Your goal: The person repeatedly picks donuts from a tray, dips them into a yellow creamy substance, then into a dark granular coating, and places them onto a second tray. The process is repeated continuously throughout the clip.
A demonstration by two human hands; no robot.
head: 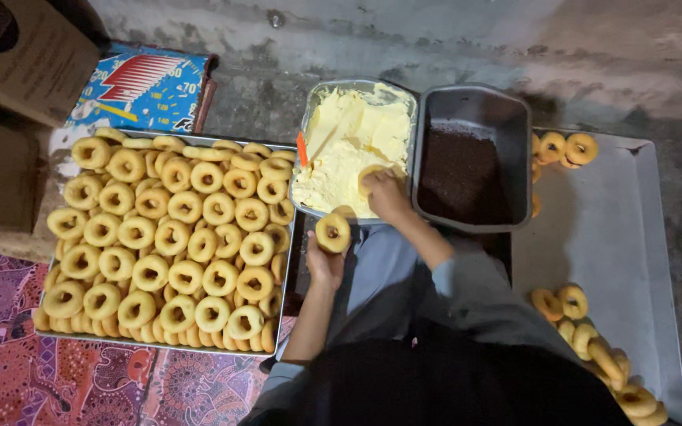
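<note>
Head view, looking down: nearest, the left hand [324, 264] grips a plain ring doughnut [333, 232] by its outer edge, upright, just right of the heaped tray of plain doughnuts [167, 237]. Beyond it, the right hand [384, 193] closes on a second doughnut [371, 177], pressing it into the pale yellow cream in the foil tray [354, 150]. Both doughnuts look light, soft and easily dented; holding them by the rim with fingertips seems safest, since cream would make them slippery. Right of the cream sits a dark pan of chocolate sprinkles [467, 162]; farther right, a metal tray [609, 229] carries a few doughnuts. Far left lie a flat blue-and-red printed carton [144, 87] and a brown cardboard box [25, 51].
</note>
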